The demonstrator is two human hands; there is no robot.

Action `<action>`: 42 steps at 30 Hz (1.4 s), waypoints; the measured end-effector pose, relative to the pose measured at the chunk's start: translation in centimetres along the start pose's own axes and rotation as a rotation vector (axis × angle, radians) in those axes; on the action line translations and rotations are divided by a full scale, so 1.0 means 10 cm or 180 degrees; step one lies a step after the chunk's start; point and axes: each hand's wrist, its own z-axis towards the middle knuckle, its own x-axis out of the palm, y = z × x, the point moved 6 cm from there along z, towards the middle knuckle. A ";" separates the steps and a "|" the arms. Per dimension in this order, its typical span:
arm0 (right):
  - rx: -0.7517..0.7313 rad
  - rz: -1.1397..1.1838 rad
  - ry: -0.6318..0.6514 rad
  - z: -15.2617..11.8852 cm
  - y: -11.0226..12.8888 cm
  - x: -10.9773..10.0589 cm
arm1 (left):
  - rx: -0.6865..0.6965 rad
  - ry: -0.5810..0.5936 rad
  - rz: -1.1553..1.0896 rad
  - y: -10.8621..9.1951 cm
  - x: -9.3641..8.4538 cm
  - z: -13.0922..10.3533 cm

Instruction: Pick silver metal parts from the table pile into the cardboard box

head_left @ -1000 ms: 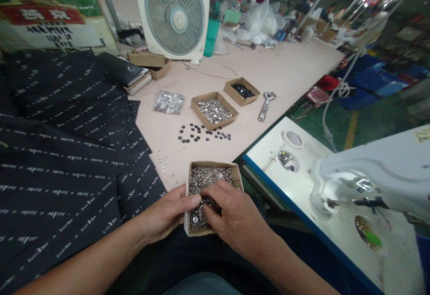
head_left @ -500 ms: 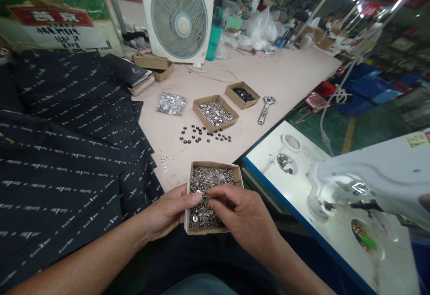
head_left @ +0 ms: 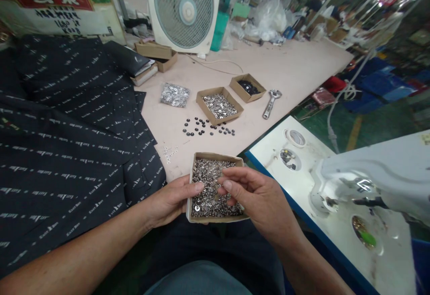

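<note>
Metal pieces [head_left: 210, 198] lie beneath the fingers [head_left: 247, 175] of the right hand [head_left: 265, 202].

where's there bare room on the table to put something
The table is free behind the wrench, toward the plastic bags, with a narrow gap between the wrench and the loose black caps. It is crowded around the two small open boxes; black cloth covers the left side.
</note>
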 end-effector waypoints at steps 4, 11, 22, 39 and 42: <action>-0.0654 -0.0892 -0.0134 -0.03 0.15 0.00 | -0.0011 -0.0004 -0.0020 -0.02 0.01 0.00; -0.1384 -0.1882 0.0317 -0.07 0.21 0.19 | 0.0019 0.0014 -0.0143 -0.02 0.01 0.01; -0.1351 -0.2850 0.0695 0.02 0.16 0.46 | -0.0028 -0.0018 -0.0038 0.01 -0.01 0.01; 0.0428 0.1266 0.0474 -0.01 0.04 0.10 | 0.0074 0.0064 0.0011 -0.04 0.01 -0.01; 0.0632 0.2050 0.0513 0.03 0.00 0.12 | 0.0037 0.0115 -0.0037 -0.05 0.03 -0.01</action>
